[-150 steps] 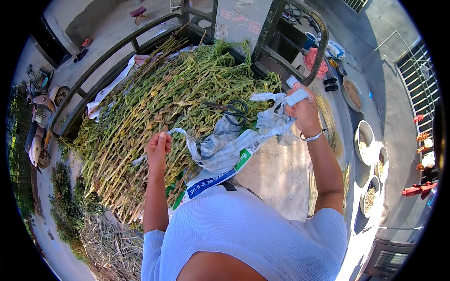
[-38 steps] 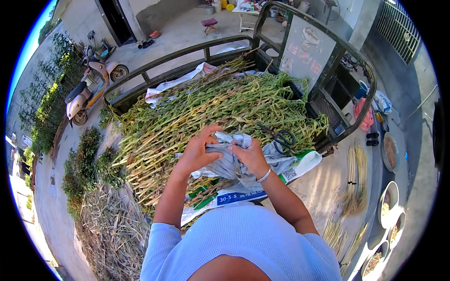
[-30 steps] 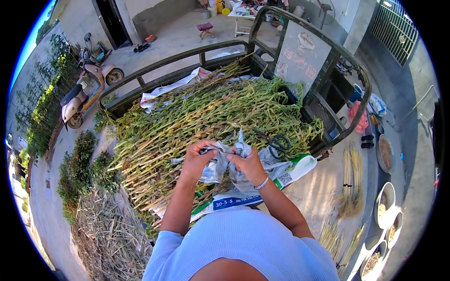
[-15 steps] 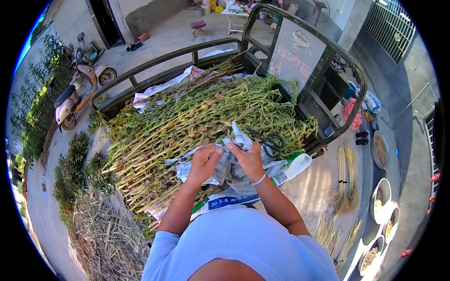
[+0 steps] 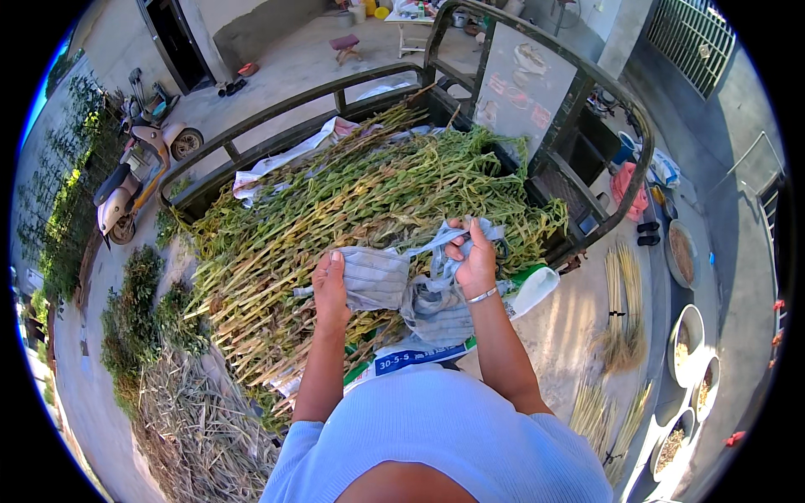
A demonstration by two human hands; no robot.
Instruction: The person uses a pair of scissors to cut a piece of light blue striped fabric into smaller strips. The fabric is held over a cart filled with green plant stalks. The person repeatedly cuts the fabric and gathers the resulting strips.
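A pale grey-blue striped cloth point(image 5: 373, 278) with long ties stretches between my hands, in front of my body. My left hand point(image 5: 330, 283) pinches its left end, thumb uppermost. On the other side my right hand point(image 5: 476, 258) has its fingers curled round a tie point(image 5: 436, 241), and more of the cloth hangs in loose folds below. Behind and beneath lies a thick layer of cut leafy stalks point(image 5: 360, 197), heaped in a vehicle's cargo bed point(image 5: 285, 119) with metal rails. A white, green and blue sack point(image 5: 419, 359) lies at the near edge, partly covered by the cloth and my body.
At right, tied bundles of pale stalks point(image 5: 619, 293) lie on the ground near several basins point(image 5: 686, 342). A pile of dry leaves point(image 5: 197, 411) and leafy green plants point(image 5: 138, 289) lie at left. Farther back stand a scooter point(image 5: 126, 197) and a stool point(image 5: 345, 44).
My hands have moved apart, spreading the bunched cloth between them. My right hand has risen with the tie. The black-handled scissors on the stalks near it no longer show.
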